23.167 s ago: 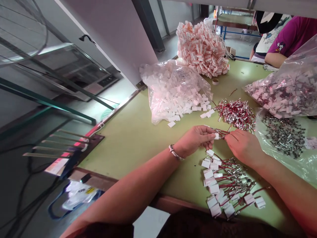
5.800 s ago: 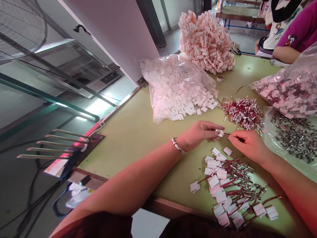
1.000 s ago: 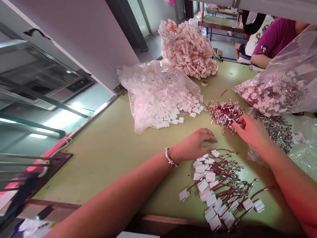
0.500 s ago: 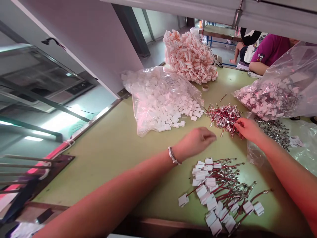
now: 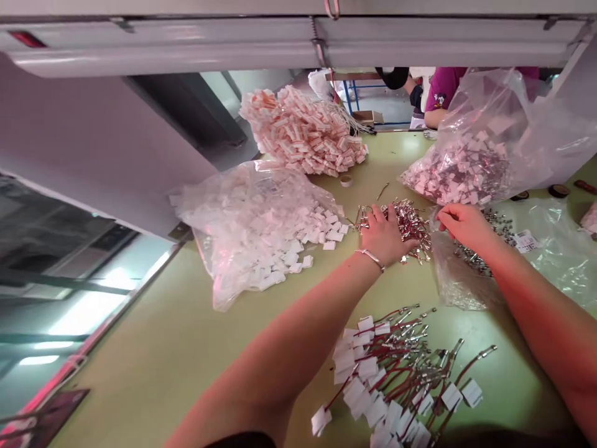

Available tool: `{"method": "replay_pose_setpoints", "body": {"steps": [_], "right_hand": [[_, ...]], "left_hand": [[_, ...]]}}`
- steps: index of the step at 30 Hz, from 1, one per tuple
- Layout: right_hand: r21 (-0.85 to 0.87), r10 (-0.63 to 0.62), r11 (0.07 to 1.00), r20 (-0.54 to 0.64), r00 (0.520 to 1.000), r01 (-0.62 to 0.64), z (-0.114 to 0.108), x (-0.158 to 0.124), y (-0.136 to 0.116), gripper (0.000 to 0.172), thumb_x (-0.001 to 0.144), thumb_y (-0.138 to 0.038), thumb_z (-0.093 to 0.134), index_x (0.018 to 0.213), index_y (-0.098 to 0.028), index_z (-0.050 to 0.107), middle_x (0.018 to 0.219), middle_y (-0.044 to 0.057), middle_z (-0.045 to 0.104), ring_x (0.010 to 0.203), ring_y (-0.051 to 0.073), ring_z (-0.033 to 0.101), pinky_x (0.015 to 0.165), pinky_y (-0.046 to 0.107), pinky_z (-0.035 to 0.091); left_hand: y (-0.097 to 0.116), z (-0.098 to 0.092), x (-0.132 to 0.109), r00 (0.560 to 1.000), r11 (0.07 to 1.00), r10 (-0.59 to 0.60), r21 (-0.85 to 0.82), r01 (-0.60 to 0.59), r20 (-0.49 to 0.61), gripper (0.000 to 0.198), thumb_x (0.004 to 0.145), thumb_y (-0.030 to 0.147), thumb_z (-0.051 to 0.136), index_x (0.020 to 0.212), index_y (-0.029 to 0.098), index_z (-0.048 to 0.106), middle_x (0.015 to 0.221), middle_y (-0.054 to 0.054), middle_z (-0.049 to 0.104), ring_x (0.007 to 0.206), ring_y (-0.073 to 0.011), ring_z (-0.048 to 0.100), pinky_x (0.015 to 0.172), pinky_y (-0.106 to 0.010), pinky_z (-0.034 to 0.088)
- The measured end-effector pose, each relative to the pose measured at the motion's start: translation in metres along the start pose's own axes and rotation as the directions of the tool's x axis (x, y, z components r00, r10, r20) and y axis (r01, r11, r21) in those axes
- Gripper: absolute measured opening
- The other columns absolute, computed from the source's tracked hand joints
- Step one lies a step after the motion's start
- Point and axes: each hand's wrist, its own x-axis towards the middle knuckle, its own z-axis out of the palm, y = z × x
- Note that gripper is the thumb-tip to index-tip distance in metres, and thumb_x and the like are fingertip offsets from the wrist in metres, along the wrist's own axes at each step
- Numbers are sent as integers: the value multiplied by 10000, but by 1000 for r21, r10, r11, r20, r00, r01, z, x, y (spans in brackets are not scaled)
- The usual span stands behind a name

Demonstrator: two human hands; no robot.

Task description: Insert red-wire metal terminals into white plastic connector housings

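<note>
My left hand (image 5: 385, 238) lies with fingers spread over the left part of a pile of short red wires with metal terminals (image 5: 410, 223). Just right of that pile, my right hand (image 5: 464, 227) is closed, thumb and fingers together; whatever it may hold is too small to make out. Below it spreads a clear plastic bag (image 5: 459, 289) with loose metal terminals (image 5: 476, 258). Nearer to me lies a bunch of red wires with terminals (image 5: 410, 354), white plastic housings (image 5: 357, 395) on their ends.
A clear bag of white housings (image 5: 252, 218) spills out to the left. Behind it sits a heap of pinkish-white connectors (image 5: 308, 134). At the back right stands a bag of pink-and-white parts (image 5: 466, 165), with a person in a purple sleeve (image 5: 441, 93) beyond. A light fixture (image 5: 209, 46) crosses overhead.
My left hand has moved forward onto the wire pile and opened out flat. My right hand has drawn off the pile to its right side. The camera view has turned and levelled.
</note>
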Motion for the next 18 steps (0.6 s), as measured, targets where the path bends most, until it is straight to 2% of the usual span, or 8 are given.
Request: {"method": "replay_pose_setpoints", "body": {"steps": [2,4,8,10,11,13,15,18], "right_hand": [[-81,-62,995,-16,998,61,-2,1,2,243,818,-308,487,636,-189,595,547,-4,589,480,116,474,515,260,342],[-140,-102,985,-15,995,99,-3,3,4,245,820,-299,488,635,-191,605,560,-1,597,504,123,485,530,264,338],[-285,-188,937,73,979,202,-4,5,9,231,830,-282,482,693,-190,644,634,19,639,547,136,505,551,273,331],[-344,-222,901,160,962,265,-7,6,12,219,832,-286,487,727,-197,658,666,24,651,567,142,513,559,275,327],[-363,-228,885,206,952,291,-9,6,14,215,831,-293,492,735,-201,661,672,24,653,571,143,514,560,276,325],[-397,-213,861,283,935,316,-14,7,18,207,825,-311,506,738,-208,663,678,24,654,569,142,511,555,278,321],[-435,-167,850,314,935,297,-22,7,22,199,818,-329,516,747,-215,662,681,19,654,556,140,502,545,281,317],[-464,-87,857,299,950,224,-31,9,25,203,821,-360,511,759,-228,652,643,-2,633,521,131,477,524,283,311]], "left_hand": [[-21,1,11,991,992,128,8,-128,31,1096,697,643,640,1479,68,131,1507,-341,115,1375,-484,190,1018,-577,315],[-45,-4,26,953,953,301,9,-301,34,1026,730,568,653,1482,84,149,1517,-313,129,1393,-446,182,1063,-533,279],[-83,-21,57,778,783,619,-16,-621,109,995,738,519,676,1496,148,149,1547,-240,128,1415,-374,175,1109,-487,225],[-91,-31,64,710,715,688,27,-699,148,925,754,486,675,1488,177,204,1559,-203,125,1428,-364,128,1121,-499,187],[-92,-36,64,698,699,700,58,-713,153,879,765,452,676,1481,201,232,1567,-176,122,1430,-359,115,1122,-502,185],[-92,-42,55,718,708,687,118,-696,117,776,793,360,663,1462,248,286,1578,-119,123,1420,-340,157,1112,-489,225],[-90,-43,38,776,765,630,151,-626,24,614,842,258,595,1417,262,380,1563,-90,199,1365,-301,295,1080,-452,302],[-89,-37,10,858,866,495,163,-473,-138,348,904,181,451,1214,216,606,1356,-102,510,1167,-254,497,949,-400,430]]}}
